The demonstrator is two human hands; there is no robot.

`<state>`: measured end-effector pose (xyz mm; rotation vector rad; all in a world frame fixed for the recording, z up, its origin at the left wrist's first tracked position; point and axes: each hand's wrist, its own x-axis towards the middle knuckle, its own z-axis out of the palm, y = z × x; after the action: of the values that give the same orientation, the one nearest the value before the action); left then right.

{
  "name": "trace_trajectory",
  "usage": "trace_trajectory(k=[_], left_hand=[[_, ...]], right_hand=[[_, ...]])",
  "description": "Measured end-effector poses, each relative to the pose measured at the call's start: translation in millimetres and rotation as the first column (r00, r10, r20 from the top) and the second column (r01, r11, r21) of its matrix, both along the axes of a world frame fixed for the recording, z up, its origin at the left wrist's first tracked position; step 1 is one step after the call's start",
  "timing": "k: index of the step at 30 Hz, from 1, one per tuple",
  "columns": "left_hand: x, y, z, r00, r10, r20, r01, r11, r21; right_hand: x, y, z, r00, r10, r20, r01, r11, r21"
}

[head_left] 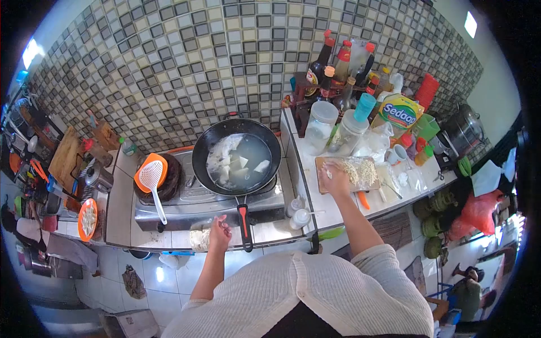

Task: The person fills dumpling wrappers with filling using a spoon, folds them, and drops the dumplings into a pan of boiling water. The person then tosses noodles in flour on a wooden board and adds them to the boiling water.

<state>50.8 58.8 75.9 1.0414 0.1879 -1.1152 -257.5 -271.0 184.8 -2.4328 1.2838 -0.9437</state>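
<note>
My right hand reaches down onto the left part of a wooden cutting board, among thin pale shredded pieces. Glare and the hand's angle hide its fingertips. My left hand, fingers loosely curled and apart with nothing visible between them, hovers by the counter's front edge, left of the frying pan's handle. On the stove, the dark frying pan holds cloudy liquid with white flat pieces in it.
A white slotted turner lies on an orange plate over the left burner. Jars, sauce bottles and a yellow Sedaap pack crowd behind the board. An orange plate with pale food stands far left.
</note>
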Motion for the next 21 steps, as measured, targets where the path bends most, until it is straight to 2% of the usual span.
trace_trajectory(k=[8,10,11,13,14,16,17,19,21], left_hand=[[0,13,0,0.999,0.036,0.015,-0.037,0.998,0.060],[0,16,-5,0.999,0.043,0.030,-0.045,0.996,0.071],[0,16,-4,0.999,0.041,0.022,-0.043,0.997,0.069],[-1,15,-4,0.999,0.035,0.016,-0.036,0.997,0.067],[-2,13,-5,0.999,0.019,0.027,-0.021,0.998,0.057],[-2,7,-5,0.999,-0.010,0.045,0.008,0.999,0.049],[-5,4,-1,0.999,-0.013,0.032,0.012,0.999,0.051],[-10,-3,5,0.999,-0.034,0.028,0.032,0.998,0.062],[-11,-9,4,0.999,-0.026,0.028,0.025,0.998,0.050]], right_hand=[[-23,13,12,0.994,0.097,0.046,-0.095,0.994,-0.053],[-24,14,19,0.994,0.106,0.001,-0.105,0.992,0.062],[-22,16,25,0.994,0.106,-0.001,-0.106,0.992,0.061],[-11,22,37,0.991,0.029,-0.129,-0.032,0.999,-0.019],[-8,23,38,0.992,0.023,-0.127,-0.026,0.999,-0.019],[-5,22,38,0.987,0.035,-0.155,-0.062,0.983,-0.175],[-5,20,35,0.988,0.023,-0.150,-0.049,0.984,-0.172],[-6,15,25,0.990,0.046,-0.134,-0.054,0.997,-0.055],[-7,9,17,0.990,0.042,-0.134,-0.053,0.996,-0.076]])
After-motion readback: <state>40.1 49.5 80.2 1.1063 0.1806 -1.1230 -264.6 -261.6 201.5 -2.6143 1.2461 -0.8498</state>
